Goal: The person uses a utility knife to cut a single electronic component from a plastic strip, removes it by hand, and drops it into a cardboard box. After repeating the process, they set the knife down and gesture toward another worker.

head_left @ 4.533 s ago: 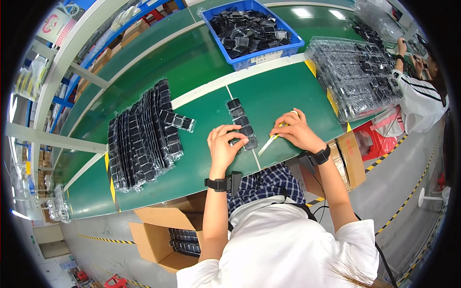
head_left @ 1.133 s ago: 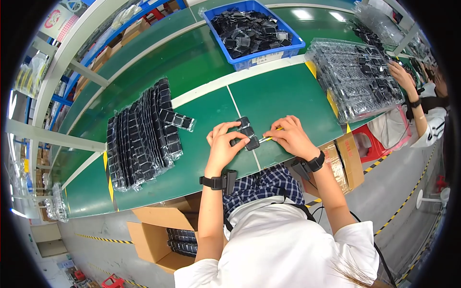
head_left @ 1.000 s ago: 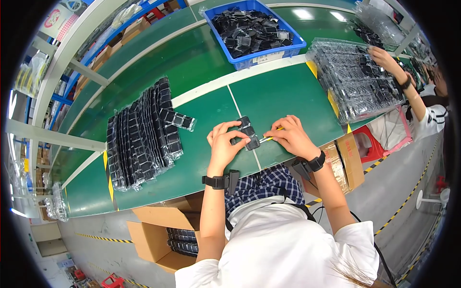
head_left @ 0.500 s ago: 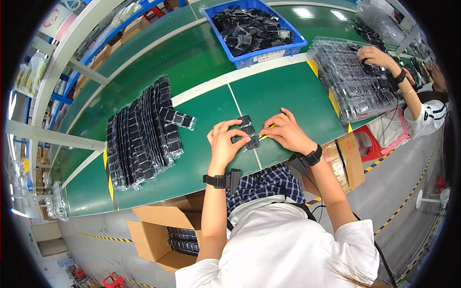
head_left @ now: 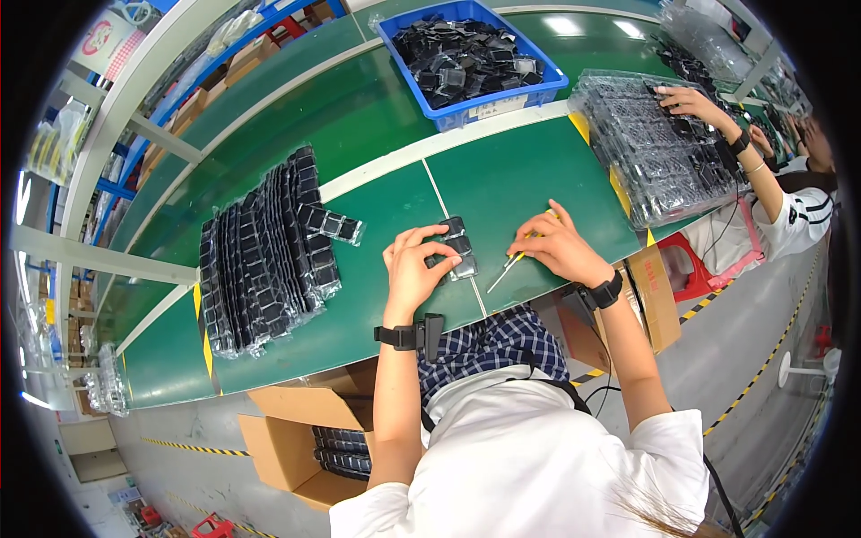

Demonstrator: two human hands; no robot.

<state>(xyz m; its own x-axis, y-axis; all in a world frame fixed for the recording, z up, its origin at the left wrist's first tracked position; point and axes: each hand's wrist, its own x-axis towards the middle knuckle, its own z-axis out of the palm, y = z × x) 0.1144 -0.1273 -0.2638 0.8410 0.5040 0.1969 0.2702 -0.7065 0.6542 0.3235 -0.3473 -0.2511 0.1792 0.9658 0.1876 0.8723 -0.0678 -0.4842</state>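
Observation:
On the green bench, my left hand [head_left: 413,271] pinches the left edge of a short strip of black square pieces [head_left: 458,237] in clear film. Its thumb and fingers rest on the lower part of the strip. To the right, my right hand [head_left: 567,253] grips a thin yellow tool [head_left: 510,266] with a slim metal tip, its exact kind too small to tell. The tip points down and left, apart from the strip. Further left lies a thick row of similar black strips [head_left: 260,269], with one strip [head_left: 330,222] jutting out of it to the right.
Beyond the strip stands a blue bin [head_left: 502,105] heaped with black pieces. Stacked clear trays [head_left: 619,134] sit at the right, under another person's hand [head_left: 689,103]. Below the bench edge are an open carton [head_left: 269,448] holding more strips and a second carton [head_left: 659,300].
My right hand has drawn back to the right, taking the tool's tip off the strip. My left hand keeps its hold, nearly still. The other person's hand has shifted slightly left.

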